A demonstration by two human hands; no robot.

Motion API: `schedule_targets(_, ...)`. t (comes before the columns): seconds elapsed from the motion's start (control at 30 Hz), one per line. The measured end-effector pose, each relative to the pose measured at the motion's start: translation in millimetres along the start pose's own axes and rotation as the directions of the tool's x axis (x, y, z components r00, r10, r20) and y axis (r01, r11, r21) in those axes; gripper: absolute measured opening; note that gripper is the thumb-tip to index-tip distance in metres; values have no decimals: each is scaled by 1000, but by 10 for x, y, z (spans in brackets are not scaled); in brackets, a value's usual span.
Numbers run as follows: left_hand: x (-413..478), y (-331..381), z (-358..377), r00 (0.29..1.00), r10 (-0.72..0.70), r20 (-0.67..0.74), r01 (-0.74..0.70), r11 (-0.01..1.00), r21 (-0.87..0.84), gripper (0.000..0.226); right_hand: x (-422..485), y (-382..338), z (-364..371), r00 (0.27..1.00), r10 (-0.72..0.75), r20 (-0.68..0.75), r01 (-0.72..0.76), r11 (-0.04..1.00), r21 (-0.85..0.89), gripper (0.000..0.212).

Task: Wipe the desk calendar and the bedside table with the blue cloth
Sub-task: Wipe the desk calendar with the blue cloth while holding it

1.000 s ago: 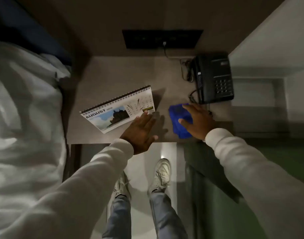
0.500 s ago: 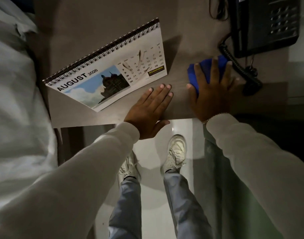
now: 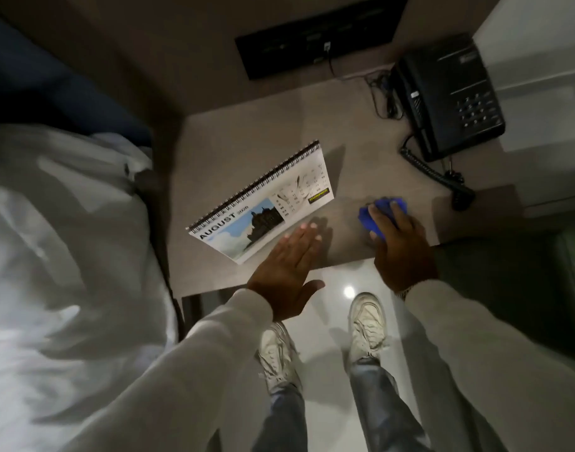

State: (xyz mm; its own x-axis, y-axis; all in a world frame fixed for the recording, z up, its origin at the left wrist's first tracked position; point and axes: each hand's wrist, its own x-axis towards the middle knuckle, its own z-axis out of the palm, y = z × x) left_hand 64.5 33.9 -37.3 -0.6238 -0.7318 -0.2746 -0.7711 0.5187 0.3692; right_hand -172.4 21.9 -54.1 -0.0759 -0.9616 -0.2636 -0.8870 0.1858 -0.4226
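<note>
desk calendar (image 3: 263,203) – "AUGUST 2026"

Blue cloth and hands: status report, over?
Left hand open at front edge of grey bedside table. Right hand presses crumpled blue cloth onto it. White spiral-bound desk calendar untouched. Coiled black telephone cord nearby.

The right hand (image 3: 400,246) presses the cloth (image 3: 367,220) onto the bedside table (image 3: 247,151). Left of that grip: the left hand (image 3: 289,265) (flat, at the front edge), then the desk calendar (image 3: 263,203). Behind-right sits the telephone (image 3: 449,96).
</note>
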Motion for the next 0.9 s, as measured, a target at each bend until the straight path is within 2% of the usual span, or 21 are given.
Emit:
schedule_targets(0.07,-185,-78,-243,1000,25,-17,-24,1000,10,71,-217,-173,28,990,-56,-130,70,991,111,45)
schedule_targets(0.13,-303,-168,-500,997,79,-16,-77,995,63,71,-346,-297,107,967,-124,-223,159,977,144,43)
schedule_targets(0.2,-327,-268,-779,991,133,-22,-128,980,155,72,-382,-463,168,955,-142,-259,199,957,210,46)
schedule_targets(0.3,-216,-480,-1127,987,153,-49,-134,951,279,76,-398,-772,262,975,-23,-221,98,937,335,49)
schedule_targets(0.47,191,-817,-1335,980,200,7,-190,922,338,83,-303,-1102,490,965,163,-207,-20,829,558,51)
schedule_targets(0.57,347,-935,-1245,968,243,59,-249,916,313,85,-184,-1185,625,945,188,-268,8,805,593,49)
schedule_targets(0.9,388,-1012,-1135,941,338,23,-336,922,191,89,271,-1672,871,831,320,-455,151,658,738,54)
